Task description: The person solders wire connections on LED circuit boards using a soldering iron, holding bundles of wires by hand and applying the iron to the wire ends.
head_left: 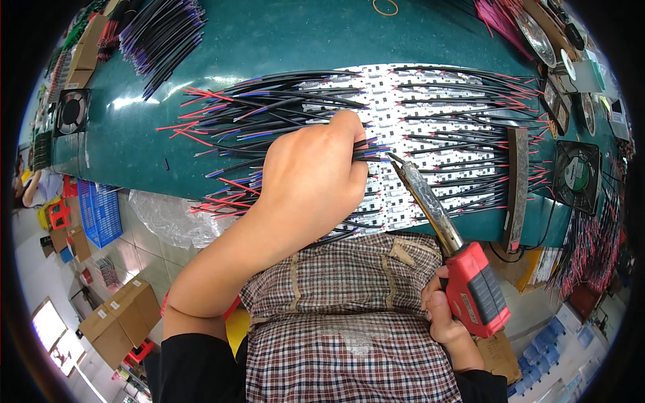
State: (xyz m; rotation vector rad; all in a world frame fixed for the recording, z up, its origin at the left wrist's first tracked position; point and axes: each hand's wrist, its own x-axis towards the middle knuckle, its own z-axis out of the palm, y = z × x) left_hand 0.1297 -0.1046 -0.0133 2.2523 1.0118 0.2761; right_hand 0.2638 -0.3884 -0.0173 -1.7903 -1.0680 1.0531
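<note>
My left hand (312, 164) reaches over a white panel of small circuit boards (384, 101), its fingers pinched on a black cable (368, 152) with blue and red wire ends. Those ends point right, at the panel's middle. In my right hand (440, 312) is a soldering iron (474, 285) with a red and black handle. Its tip is close to the wire ends; whether they touch I cannot tell. Rows of black cables (443, 141) with red ends lie across the panel's right half. More cables (248, 111) fan out on the left, partly behind my hand.
A dark bar (517, 181) lies across the right-hand cables. Black fans stand on the left (71, 112) and right (578, 176) of the green table (269, 33). A cable bundle (161, 40) lies at the far left. A plastic bag (175, 218) hangs below the near edge.
</note>
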